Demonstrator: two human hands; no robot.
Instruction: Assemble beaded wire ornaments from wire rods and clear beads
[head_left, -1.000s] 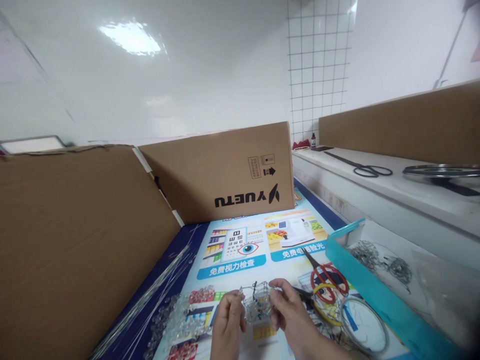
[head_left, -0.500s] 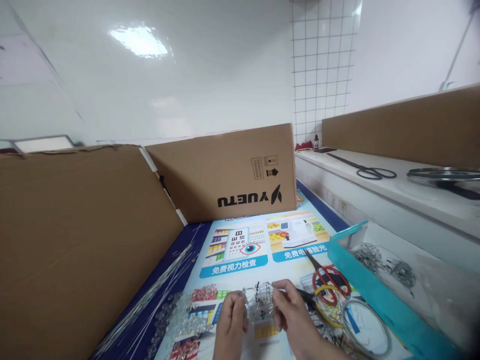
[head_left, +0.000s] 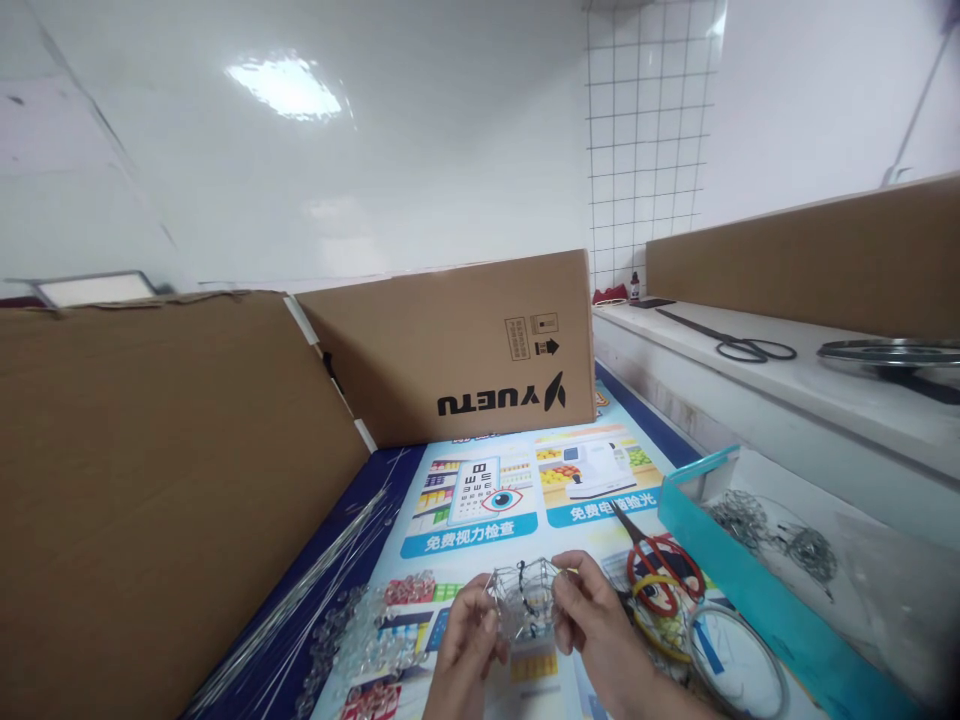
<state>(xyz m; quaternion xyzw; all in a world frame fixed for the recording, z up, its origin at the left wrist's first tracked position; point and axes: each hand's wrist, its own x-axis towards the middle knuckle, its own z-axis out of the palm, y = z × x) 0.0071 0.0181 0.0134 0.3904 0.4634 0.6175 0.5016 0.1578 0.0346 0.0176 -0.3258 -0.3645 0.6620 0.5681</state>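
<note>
Head view: low in the middle, both hands meet over a printed poster that covers the counter
Left hand: grip clenched on the left side of a small clear bead-and-wire piece, fingers curled round it
Right hand: thumb and fingers pinch the right side of the same piece, grip grasping it
Bead-and-wire piece: held just above the poster, between the two hands
Clear beads: loose heap on the poster, just left of the left hand
Wire lengths: thin bundle lying along the big cardboard sheet at the left
Red-handled scissors: flat on the poster, near the right hand
Teal tray: further right, wire tangles inside
Cardboard box: standing behind the poster
</note>
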